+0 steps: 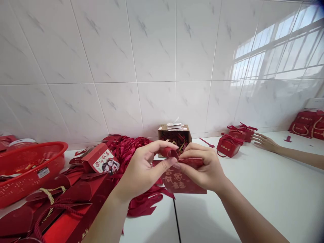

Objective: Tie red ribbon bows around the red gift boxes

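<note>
A red paper gift box (186,184) with pale printed characters on its front hangs between my hands, just above the table. My right hand (206,167) is closed on its top edge, thumb in front and fingers behind. With thumb and fingers my left hand (149,167) pinches a curled dark-red piece (170,152) at the top of the box; whether it is ribbon or a paper flap I cannot tell. Both thumb tips meet near the middle of the top edge. Behind my left hand lies a heap of dark-red ribbons (126,148).
A small open carton (174,130) stands against the tiled wall. Tied red boxes (229,145) sit to the right, near another person's hand (265,141). On the left are a red plastic basket (54,158), a printed box (101,157) and several larger red boxes (68,216).
</note>
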A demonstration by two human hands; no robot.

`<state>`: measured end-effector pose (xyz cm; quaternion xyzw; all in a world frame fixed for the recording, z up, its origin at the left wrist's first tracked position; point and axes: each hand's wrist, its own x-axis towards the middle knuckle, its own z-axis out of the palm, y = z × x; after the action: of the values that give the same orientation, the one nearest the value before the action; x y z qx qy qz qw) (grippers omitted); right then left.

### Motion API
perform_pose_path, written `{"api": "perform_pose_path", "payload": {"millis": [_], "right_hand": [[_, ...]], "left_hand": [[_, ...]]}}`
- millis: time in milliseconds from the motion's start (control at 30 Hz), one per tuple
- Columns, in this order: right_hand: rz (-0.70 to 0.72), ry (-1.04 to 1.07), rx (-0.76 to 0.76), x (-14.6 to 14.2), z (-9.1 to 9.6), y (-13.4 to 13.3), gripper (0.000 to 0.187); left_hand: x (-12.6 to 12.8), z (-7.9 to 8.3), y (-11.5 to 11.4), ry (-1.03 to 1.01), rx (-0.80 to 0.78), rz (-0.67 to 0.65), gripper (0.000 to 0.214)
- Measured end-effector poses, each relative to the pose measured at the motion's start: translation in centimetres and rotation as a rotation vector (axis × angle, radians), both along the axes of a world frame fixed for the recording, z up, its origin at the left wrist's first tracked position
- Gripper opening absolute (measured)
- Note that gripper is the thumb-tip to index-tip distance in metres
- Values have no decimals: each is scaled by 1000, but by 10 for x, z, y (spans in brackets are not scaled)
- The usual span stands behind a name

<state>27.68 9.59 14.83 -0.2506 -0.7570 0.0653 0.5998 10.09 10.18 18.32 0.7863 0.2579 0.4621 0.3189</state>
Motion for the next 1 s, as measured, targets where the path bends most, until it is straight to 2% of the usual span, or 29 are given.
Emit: {"api": "perform_pose_path", "payload": {"millis": [67, 167, 333, 533, 667, 767, 833, 933, 1000], "right_hand": [[10, 21, -137, -5, -3, 5, 4], [57, 100, -351, -12, -7, 10, 10], [230, 229, -663, -15, -11, 12, 21], [357, 275, -840, -12, -8, 10, 26], [312, 313, -855, -14, -8, 7, 25], [205, 384, -838, -3, -12, 7, 28], [59, 482, -844, 20, -17, 11, 33], [-313, 644, -762, 80, -30, 23, 40], [-608, 705, -564, 132, -43, 32, 40]], "left_hand": [[-3, 1, 6, 16, -24, 50, 6], [-5, -1, 12, 27, -43, 115, 8], [-3, -6, 14, 28, -28, 205, 11], [5, -11, 16, 7, 70, 221, 13], [7, -13, 17, 37, 158, 222, 10], [-3, -8, 17, 123, 213, 170, 23], [-14, -3, 15, 131, 269, 179, 37], [-29, 8, 6, 15, 354, 275, 38], [-35, 16, -3, -123, 353, 394, 29]]}}
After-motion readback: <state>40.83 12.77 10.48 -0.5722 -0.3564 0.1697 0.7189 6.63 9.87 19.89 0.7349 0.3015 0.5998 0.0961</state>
